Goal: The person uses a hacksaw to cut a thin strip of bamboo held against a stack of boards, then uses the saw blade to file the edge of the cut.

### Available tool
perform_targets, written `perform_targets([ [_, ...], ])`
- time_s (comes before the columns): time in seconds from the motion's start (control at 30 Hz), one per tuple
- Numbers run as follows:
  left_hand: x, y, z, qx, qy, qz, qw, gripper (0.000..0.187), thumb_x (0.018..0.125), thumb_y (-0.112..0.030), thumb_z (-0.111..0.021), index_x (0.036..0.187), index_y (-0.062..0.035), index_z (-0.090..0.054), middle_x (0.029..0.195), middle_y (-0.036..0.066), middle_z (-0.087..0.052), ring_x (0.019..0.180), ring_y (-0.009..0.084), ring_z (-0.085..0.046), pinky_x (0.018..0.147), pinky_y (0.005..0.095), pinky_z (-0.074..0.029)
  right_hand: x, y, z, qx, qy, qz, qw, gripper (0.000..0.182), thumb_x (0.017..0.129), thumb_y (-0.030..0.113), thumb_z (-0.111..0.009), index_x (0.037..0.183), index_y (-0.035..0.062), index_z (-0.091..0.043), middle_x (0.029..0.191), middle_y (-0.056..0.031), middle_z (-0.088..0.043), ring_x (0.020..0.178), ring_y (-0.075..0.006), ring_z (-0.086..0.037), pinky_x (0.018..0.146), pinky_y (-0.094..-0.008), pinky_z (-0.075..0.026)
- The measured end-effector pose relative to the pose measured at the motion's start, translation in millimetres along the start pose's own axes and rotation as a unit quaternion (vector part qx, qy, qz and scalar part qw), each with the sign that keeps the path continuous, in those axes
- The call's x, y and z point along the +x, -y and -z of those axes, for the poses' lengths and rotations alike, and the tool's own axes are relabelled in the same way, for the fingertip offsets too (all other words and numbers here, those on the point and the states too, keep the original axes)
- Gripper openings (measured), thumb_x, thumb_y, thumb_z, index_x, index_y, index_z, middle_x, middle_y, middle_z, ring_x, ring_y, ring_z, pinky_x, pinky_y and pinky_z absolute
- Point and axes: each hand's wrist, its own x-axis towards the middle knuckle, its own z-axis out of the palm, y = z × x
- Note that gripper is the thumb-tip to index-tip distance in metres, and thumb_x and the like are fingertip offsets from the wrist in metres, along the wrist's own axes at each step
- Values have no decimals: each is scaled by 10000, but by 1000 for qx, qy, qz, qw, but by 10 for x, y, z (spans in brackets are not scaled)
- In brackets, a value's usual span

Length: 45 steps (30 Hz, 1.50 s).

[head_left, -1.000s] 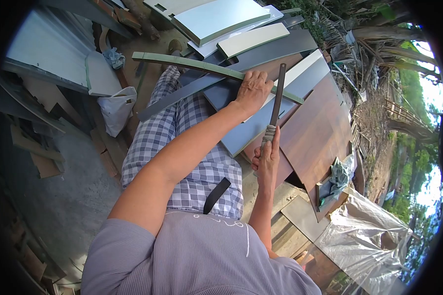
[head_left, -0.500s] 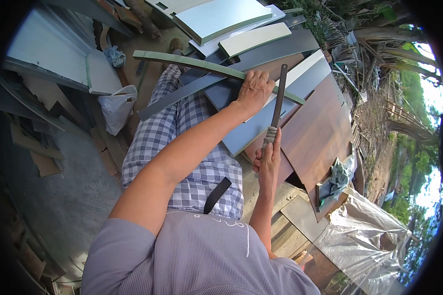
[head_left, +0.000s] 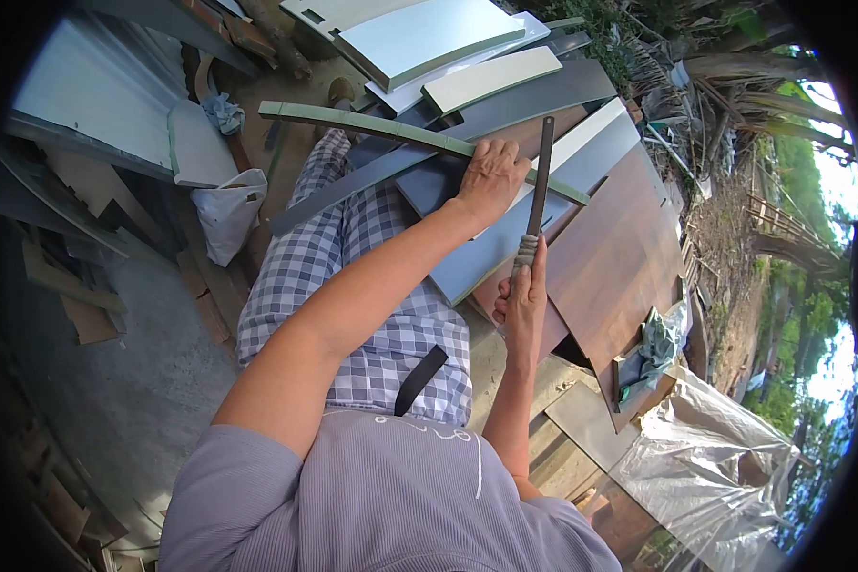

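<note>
A long, narrow green strip (head_left: 372, 124) lies across the stacked boards; its material is hard to tell. My left hand (head_left: 491, 179) grips it close to its right end, fingers curled over the top. My right hand (head_left: 521, 303) is closed around the wrapped grey handle of a long, narrow dark blade (head_left: 543, 172), which points away from me. The blade crosses the strip just right of my left hand, and appears to touch it. Any teeth on the blade are too small to make out. Beneath the strip runs a grey board (head_left: 338, 195), over my checkered trouser leg.
White boards (head_left: 429, 38) are piled at the far side, brown wood panels (head_left: 610, 267) at the right. A white bag (head_left: 229, 219) and more boards (head_left: 67, 276) stand to the left. Clear plastic sheeting (head_left: 705, 458) covers something at lower right; brush and tree trunks rise beyond.
My right hand and the blade have slid slightly forward, away from me, across the strip. My left hand and the green strip have stayed in place.
</note>
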Motion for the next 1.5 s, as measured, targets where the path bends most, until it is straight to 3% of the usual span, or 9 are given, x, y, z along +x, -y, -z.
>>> perform_targets([
  [0.8, 13, 16, 2, -6, -2, -6, 1000, 118, 800, -62, -561, 883, -87, -641, 913, 76, -550, 959, 230, -531, 866, 374, -376, -32, -10, 62, 34, 6, -16, 999, 505, 1048, 242, -340, 1524, 302, -183, 696, 13, -408, 479, -23, -322, 413, -164, -286],
  [0.87, 9, 11, -3, 15, -32, -17, 999, 106, 808, -73, -547, 816, -99, -650, 903, 84, -568, 941, 231, -535, 840, 357, -381, 105, 49, 14, 31, 8, -6, 999, 504, 1048, 241, -339, 1524, 303, -185, 696, 13, -410, 480, -23, -323, 413, -165, -286],
  [1.03, 20, 12, -5, 12, -22, -6, 1000, 106, 804, -69, -554, 849, -96, -646, 913, 80, -561, 946, 231, -534, 852, 365, -380, 216, 147, -22, 16, 14, 10, 1000, 513, 1046, 238, -335, 1531, 274, -172, 677, 21, -397, 476, -33, -328, 410, -190, -288],
  [1.33, 7, -4, 8, -4, 6, -3, 1000, 126, 807, -64, -553, 887, -87, -647, 913, 78, -549, 960, 234, -532, 862, 372, -379, -121, -14, 121, 4, 0, -25, 1000, 507, 1048, 265, -348, 1525, 305, -180, 692, 19, -390, 491, -25, -312, 416, -170, -276],
  [1.5, 12, 8, 15, 10, -10, -6, 1000, 129, 808, -64, -552, 890, -85, -649, 919, 80, -549, 962, 234, -532, 860, 372, -379, 150, 142, 11, 2, 5, -4, 1000, 505, 1045, 249, -338, 1528, 259, -190, 681, 12, -412, 481, -30, -335, 412, -186, -300],
])
